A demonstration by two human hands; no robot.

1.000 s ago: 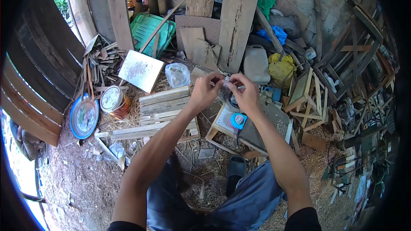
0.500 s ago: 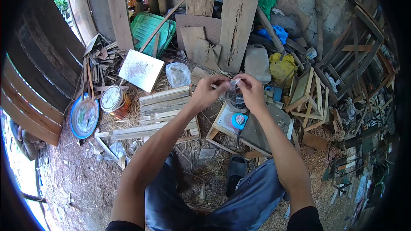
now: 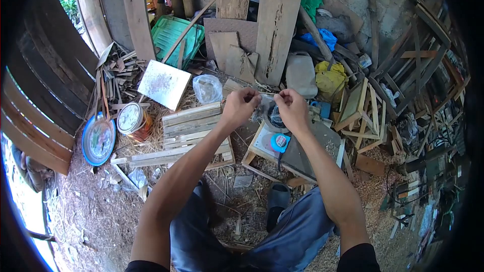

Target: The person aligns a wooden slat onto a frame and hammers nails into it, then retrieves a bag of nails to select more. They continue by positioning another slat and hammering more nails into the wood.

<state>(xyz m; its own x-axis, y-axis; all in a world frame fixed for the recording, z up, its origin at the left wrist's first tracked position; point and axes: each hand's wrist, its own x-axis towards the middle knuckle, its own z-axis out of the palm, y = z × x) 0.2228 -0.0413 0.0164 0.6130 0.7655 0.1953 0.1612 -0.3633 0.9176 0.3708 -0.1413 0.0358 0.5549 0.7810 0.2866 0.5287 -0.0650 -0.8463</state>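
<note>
A clear plastic bag (image 3: 266,106) hangs between my two hands, above the far end of a low wooden stand. My left hand (image 3: 242,105) pinches its left upper edge, with the fingertips closed. On the right side, my right hand (image 3: 291,107) grips the other edge between thumb and fingers. Something dark shows in or behind the bag; I cannot tell which. Just below the hands, a blue round tape measure (image 3: 279,142) lies on the pale plate of the stand (image 3: 312,157).
Left of the stand is a slatted wooden frame (image 3: 191,127), with a paint bucket (image 3: 132,120) and a blue-rimmed basin (image 3: 99,140) farther left. Another plastic bag (image 3: 207,89) and a white board (image 3: 164,84) lie beyond. Wooden frames (image 3: 364,113) stand at right.
My hands have moved slightly apart, and the bag is now stretched more openly between them. The view has shifted a little.
</note>
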